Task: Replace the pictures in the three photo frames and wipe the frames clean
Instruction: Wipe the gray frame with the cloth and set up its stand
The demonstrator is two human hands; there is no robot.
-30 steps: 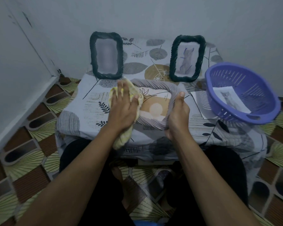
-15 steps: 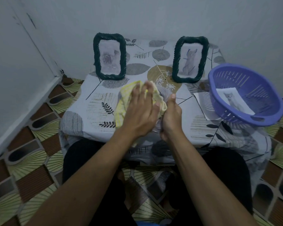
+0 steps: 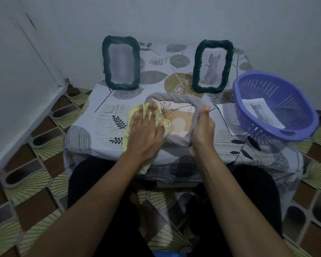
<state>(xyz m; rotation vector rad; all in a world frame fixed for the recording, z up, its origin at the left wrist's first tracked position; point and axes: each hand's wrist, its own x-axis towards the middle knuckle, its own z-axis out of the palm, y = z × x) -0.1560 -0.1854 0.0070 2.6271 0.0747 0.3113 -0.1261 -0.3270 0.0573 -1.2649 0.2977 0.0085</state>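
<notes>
Left hand (image 3: 146, 131) flat, pressing cloth (image 3: 132, 115) on grey frame (image 3: 174, 98), left edge; right hand (image 3: 202, 129) grips right edge

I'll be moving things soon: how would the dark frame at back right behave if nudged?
The dark frame stands nearly upright on a cloth-covered table, so a nudge would probably tip it. Its twisted, ropy rim looks grippy, not slippery. It likely lifts stiff, since it holds its shape standing.
</notes>
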